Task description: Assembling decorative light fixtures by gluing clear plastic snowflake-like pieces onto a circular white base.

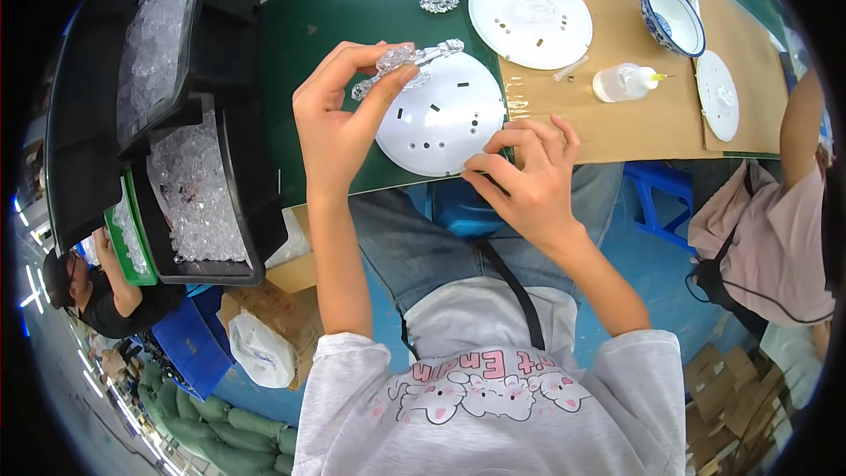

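My left hand (pixel 348 106) is closed, pinching a clear faceted plastic ornament (pixel 394 59) between thumb and fingers. The ornament is held over the upper left part of a round white plate (pixel 438 123) with small holes and slots, lying at the table's near edge. Beside the plate's lower right rim is my right hand (pixel 529 172). Its thumb and forefinger tips come together at the rim while the other fingers curl loosely. Anything between those tips is too small or hidden to make out.
Black bins (pixel 231 203) of clear pieces stand at left, beside a green bin (pixel 132 234). Rightward are another white plate (pixel 529 44), a dropper bottle (pixel 621 83) and a blue-and-white bowl (pixel 677 22) on cardboard (pixel 582 132). Loose crystal pieces (pixel 439 2) lie behind. A co-worker (pixel 767 229) is at right.
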A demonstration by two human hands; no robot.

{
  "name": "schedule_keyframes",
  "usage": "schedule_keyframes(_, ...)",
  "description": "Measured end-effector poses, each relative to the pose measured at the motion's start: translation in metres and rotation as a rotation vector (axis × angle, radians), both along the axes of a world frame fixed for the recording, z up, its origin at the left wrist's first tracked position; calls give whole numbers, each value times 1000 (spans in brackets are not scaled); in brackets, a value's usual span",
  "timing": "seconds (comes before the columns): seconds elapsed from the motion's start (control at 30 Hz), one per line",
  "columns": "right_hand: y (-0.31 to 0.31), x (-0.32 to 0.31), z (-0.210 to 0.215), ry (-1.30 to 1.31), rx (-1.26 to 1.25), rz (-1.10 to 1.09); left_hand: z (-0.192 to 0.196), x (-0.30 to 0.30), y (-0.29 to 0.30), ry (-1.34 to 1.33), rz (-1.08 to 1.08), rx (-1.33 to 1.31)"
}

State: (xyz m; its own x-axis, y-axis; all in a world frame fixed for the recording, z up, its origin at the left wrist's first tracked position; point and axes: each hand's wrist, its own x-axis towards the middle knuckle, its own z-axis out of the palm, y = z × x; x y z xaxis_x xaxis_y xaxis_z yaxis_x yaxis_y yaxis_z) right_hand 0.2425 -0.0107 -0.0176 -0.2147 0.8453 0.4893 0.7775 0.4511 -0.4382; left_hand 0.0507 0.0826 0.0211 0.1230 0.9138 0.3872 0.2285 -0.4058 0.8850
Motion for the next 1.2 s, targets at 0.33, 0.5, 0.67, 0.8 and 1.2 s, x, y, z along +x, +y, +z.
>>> schedule_keyframes(0.33, -11, 53, 18, 347, -16, -262, -4, 0, -2, 5, 1, 21)
schedule_keyframes(0.5, -15, 64, 22, 343, 25, -338, -2, 3, -9, 52, 30, -43)
schedule_keyframes(0.67, -18, 73, 18, 383, 39, -398, 3, -7, -16, 31, 67, 34)
schedule_keyframes(0.8, -6, 82, 22, 431, 8, -522, 8, -20, -17, 20, 57, 107)
schedule_keyframes(1.2, 5, 86, 17, 487, -59, -568, 11, -25, -28, 242, 138, 179)
